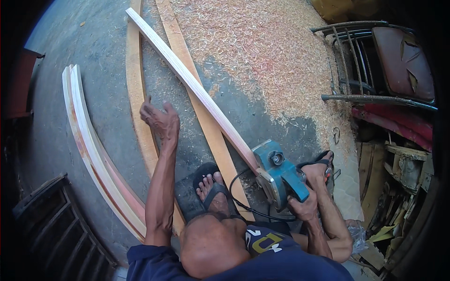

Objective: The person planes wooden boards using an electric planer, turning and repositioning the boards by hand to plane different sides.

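Observation:
My right hand [304,206] is wrapped round the rear handle of a teal electric planer [276,168], whose black cord loops beside my foot. A long, pale, square-edged wooden strip [197,89] runs diagonally from the planer toward the far left, crossing a flat board [206,122] beneath it. Nothing is in my left hand [161,122], raised with fingers apart and slightly bent. It is above or beside another long board [136,79]; whether it touches the wood I cannot tell.
Wood shavings [262,51] cover the far floor. Several planed strips [84,122] lie at the left, near a dark slatted metal frame [65,229]. A torn-seat metal chair [403,61] lies at the right, above scrap wood [398,187]. My sandalled foot [213,192] stands between the boards.

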A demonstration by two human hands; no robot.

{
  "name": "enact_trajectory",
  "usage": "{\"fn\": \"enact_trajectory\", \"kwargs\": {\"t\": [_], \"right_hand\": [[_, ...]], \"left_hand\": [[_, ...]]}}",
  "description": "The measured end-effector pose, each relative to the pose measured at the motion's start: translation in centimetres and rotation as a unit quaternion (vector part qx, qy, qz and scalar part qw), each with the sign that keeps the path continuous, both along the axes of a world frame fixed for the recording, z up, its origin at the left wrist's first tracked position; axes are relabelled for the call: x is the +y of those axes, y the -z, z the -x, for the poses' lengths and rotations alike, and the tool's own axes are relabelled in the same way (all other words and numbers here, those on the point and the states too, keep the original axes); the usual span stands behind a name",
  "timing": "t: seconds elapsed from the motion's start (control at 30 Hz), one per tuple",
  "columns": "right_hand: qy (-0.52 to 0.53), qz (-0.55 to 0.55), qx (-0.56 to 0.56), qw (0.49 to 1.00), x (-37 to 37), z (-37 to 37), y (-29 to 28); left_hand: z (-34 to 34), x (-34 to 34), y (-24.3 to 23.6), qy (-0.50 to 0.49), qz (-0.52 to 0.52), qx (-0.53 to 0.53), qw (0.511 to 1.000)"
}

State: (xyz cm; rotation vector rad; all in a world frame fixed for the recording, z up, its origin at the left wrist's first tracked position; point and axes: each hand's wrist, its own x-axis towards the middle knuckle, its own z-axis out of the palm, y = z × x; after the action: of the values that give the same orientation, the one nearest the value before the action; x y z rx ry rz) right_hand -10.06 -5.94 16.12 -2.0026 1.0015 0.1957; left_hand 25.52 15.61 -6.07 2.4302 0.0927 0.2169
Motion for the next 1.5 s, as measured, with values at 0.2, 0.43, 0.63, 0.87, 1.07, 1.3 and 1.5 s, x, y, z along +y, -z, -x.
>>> {"fn": "enact_trajectory", "kwargs": {"t": [0.2, 0.43, 0.63, 0.87, 1.07, 1.3, 1.5], "right_hand": [[0.223, -0.064, -0.050, 0.971, -0.2, 2.2, -2.2], [0.189, -0.017, -0.033, 0.981, -2.2, 3.2, -4.0], [0.097, -0.022, -0.010, 0.995, -2.7, 0.9, -1.0], [-0.079, -0.065, 0.041, 0.994, -1.0, -4.5, 1.2], [-0.118, -0.099, -0.003, 0.988, 1.6, -8.5, 5.8], [-0.139, -0.056, 0.007, 0.989, 3.1, -14.3, 7.3], [-0.178, -0.031, -0.100, 0.978, 5.9, -29.5, 8.7]], "left_hand": [[2.1, -9.6, -0.9, 0.011, 0.068, 0.139, 0.988], [-9.6, -7.0, 2.3, 0.045, 0.414, 0.116, 0.902], [-19.1, -4.3, 6.2, 0.015, 0.020, -0.007, 1.000], [-21.9, -7.0, 4.8, 0.049, 0.176, 0.080, 0.980], [-26.3, -5.0, 7.5, 0.091, -0.011, 0.021, 0.996], [-24.7, -4.0, 5.8, 0.163, -0.090, 0.031, 0.982], [-30.2, 2.1, 3.0, 0.230, -0.273, 0.057, 0.932]]}}
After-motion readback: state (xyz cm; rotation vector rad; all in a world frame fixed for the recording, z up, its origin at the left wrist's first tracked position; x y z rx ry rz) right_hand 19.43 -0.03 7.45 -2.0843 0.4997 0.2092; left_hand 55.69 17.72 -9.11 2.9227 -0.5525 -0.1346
